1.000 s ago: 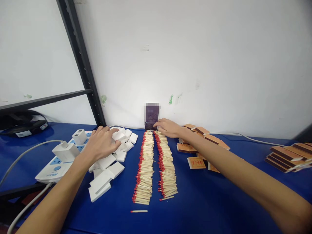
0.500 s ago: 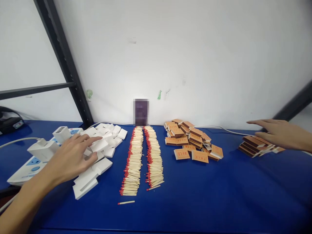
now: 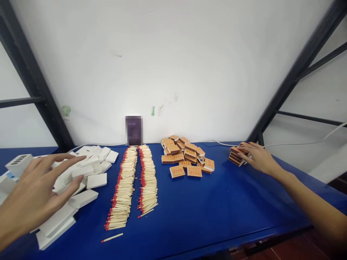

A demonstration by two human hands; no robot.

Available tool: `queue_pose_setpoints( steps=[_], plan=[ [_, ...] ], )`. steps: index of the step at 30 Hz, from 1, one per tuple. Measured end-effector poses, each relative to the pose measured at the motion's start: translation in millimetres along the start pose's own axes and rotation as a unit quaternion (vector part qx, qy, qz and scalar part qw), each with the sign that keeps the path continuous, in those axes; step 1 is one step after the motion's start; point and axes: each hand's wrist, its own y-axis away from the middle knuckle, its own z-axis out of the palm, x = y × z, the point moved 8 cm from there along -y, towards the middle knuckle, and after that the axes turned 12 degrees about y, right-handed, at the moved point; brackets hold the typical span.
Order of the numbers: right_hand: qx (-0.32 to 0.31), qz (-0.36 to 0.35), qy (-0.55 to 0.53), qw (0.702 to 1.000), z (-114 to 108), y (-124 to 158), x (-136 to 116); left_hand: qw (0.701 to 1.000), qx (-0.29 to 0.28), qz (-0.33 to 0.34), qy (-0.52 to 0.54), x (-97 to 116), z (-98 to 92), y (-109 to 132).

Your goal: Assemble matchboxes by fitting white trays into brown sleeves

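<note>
The right hand (image 3: pixel 256 156) lies palm down over the stack (image 3: pixel 236 157) of matchboxes at the far right of the table (image 3: pixel 195 213). Its fingers reach across the top boxes; whether they grip a box is not discernible, because the hand covers part of the stack. The left hand (image 3: pixel 38 189) is positioned above the white trays (image 3: pixel 93 180) at the left, fingers spread, thumb apart from the index finger, and no object held. Contact between its fingertips and the trays cannot be confirmed. The trays form a loose heap, several overlapping, with some partly hidden by the hand. To the right of the trays, two rows of matches run from far to near: the left row (image 3: pixel 123 191) and the right row (image 3: pixel 148 177), red heads toward the left, a narrow gap between them. One single match (image 3: pixel 112 237) lies apart at the near end of the left row. Right of the rows is a loose pile (image 3: pixel 189 153) of orange matchboxes, well apart from the stack. A dark, pixelated panel (image 3: pixel 134 130) stands upright at the far ends of the rows, against the white wall (image 3: pixel 189 54). A white charger (image 3: pixel 18 164) is located beyond the left hand.
</note>
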Motion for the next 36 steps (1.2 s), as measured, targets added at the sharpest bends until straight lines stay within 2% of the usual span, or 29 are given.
queue_pose_setpoints(
  steps=[2, 5, 10, 12, 14, 16, 18, 19, 20, 22, 24, 26, 28, 30, 31, 32, 36],
  plan=[
    [-0.006, -0.033, 0.002, 0.999, 3, 5, -6, 1.000, 0.003, 0.001, 0.022, 5, -5.1, -3],
    [0.017, -0.055, 0.028, 0.998, 5, 15, -9, 0.998, -0.010, 0.004, 0.069, 13, -5.2, -6],
    [0.045, -0.077, 0.002, 0.996, 13, 28, -8, 0.985, -0.107, 0.041, 0.128, 36, 19.7, -5],
    [0.071, -0.068, -0.019, 0.995, 7, 27, -14, 0.980, -0.116, 0.056, 0.149, 44, 24.1, -4],
    [0.114, -0.043, -0.045, 0.991, -13, 27, -32, 0.978, -0.102, 0.056, 0.174, 53, 22.2, -4],
    [0.147, -0.007, -0.108, 0.983, -41, 30, -66, 0.975, -0.078, 0.050, 0.203, 67, 16.7, -7],
    [0.105, 0.014, -0.238, 0.966, -66, 35, -117, 0.968, -0.062, 0.049, 0.239, 89, 11.8, -9],
    [0.053, 0.015, -0.313, 0.948, -75, 38, -148, 0.962, -0.057, 0.051, 0.260, 103, 10.1, -11],
    [-0.010, 0.007, -0.394, 0.919, -82, 42, -182, 0.955, -0.059, 0.057, 0.285, 118, 9.5, -11],
    [-0.113, -0.017, -0.534, 0.838, -97, 53, -245, 0.934, -0.077, 0.076, 0.341, 148, 11.2, -9],
    [-0.205, -0.047, -0.631, 0.747, -109, 67, -294, 0.908, -0.092, 0.091, 0.399, 171, 13.5, -5],
    [-0.271, -0.041, -0.698, 0.662, -111, 79, -320, 0.886, -0.085, 0.091, 0.447, 180, 14.5, 0],
    [-0.310, 0.006, -0.758, 0.574, -104, 86, -330, 0.878, -0.050, 0.079, 0.469, 178, 13.3, 2],
    [-0.328, 0.063, -0.799, 0.499, -95, 90, -332, 0.884, -0.007, 0.065, 0.464, 171, 11.4, 3],
    [-0.335, 0.081, -0.809, 0.476, -91, 91, -334, 0.888, 0.010, 0.058, 0.456, 167, 10.9, 4],
    [-0.342, 0.090, -0.811, 0.466, -89, 92, -335, 0.892, 0.022, 0.052, 0.449, 165, 10.8, 4],
    [-0.367, 0.082, -0.795, 0.476, -87, 92, -341, 0.898, 0.028, 0.042, 0.438, 160, 13.9, 3]
  ],
)
